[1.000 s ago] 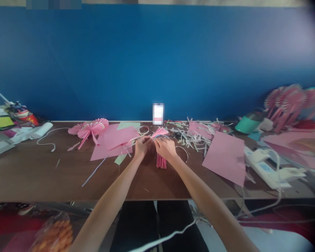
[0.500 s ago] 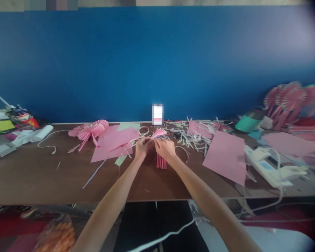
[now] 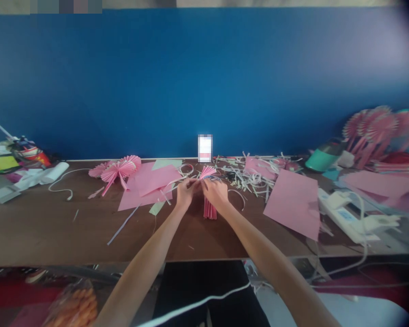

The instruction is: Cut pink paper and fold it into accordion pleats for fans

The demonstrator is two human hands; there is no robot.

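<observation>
A pleated pink paper (image 3: 210, 210) stands out above and below my right hand (image 3: 216, 193), its folds fanned at the top and gathered at the middle. The fingers of that hand are closed around its middle. Just to the left, my left hand (image 3: 185, 191) is closed in a pinch, with a thin pale strip (image 3: 176, 181) running to its fingertips. Both sets of fingertips almost meet beside the gathered part; the fingers hide the exact contact there.
Finished pink paper fans (image 3: 120, 168) and pink sheets (image 3: 160, 179) lie left. Paper scraps (image 3: 250, 179), another pink sheet (image 3: 295, 202) and a white power strip (image 3: 347, 220) are right. A lit phone (image 3: 205, 148) leans on the blue wall. A white cable (image 3: 204, 302) crosses my lap.
Both hands stay at nearly the same spot, with small finger shifts at the gathered middle. The pleated paper keeps its place. The cable over my lap has shifted slightly.
</observation>
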